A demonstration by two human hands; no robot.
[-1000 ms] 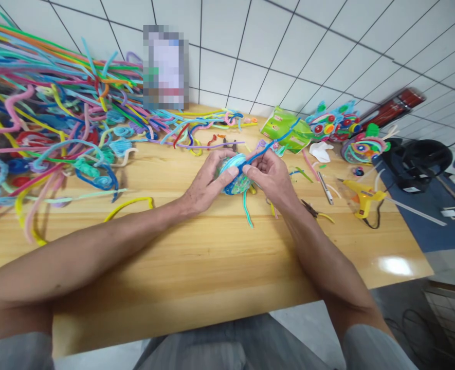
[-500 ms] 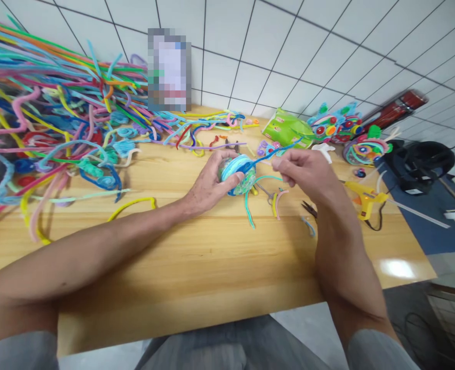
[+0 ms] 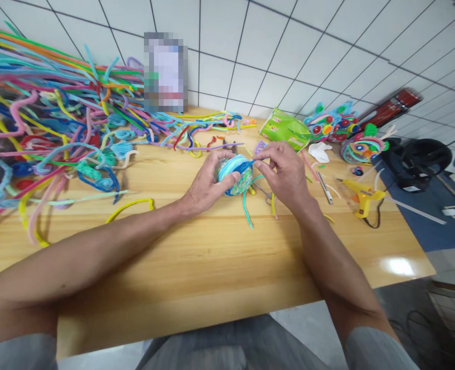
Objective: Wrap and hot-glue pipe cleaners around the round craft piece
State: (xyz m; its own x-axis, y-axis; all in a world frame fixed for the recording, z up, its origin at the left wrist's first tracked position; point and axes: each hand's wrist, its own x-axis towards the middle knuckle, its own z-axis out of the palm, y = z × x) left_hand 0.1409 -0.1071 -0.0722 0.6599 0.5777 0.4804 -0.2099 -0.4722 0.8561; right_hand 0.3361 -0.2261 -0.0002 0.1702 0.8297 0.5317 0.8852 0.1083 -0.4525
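Observation:
My left hand (image 3: 206, 182) is closed around a ball of wound pipe cleaners (image 3: 235, 174), blue and green, held just above the wooden table (image 3: 219, 257). My right hand (image 3: 285, 172) pinches the end of a blue pipe cleaner (image 3: 250, 163) right at the ball's top edge, fingers pressed together. A teal pipe cleaner tail (image 3: 246, 208) hangs from the ball onto the table. A short yellow piece (image 3: 272, 204) lies beside my right wrist.
A big heap of coloured pipe cleaners (image 3: 57, 118) covers the table's left and back. A yellow glue gun (image 3: 362, 197), a green packet (image 3: 283, 128), finished coiled pieces (image 3: 346, 131), a white tissue (image 3: 320, 150) and a small tool (image 3: 325, 187) lie to the right. A tiled wall stands behind.
My right hand, which had pulled the blue pipe cleaner out to the right, has come back to the ball, laying the strand against it. The left hand stays put.

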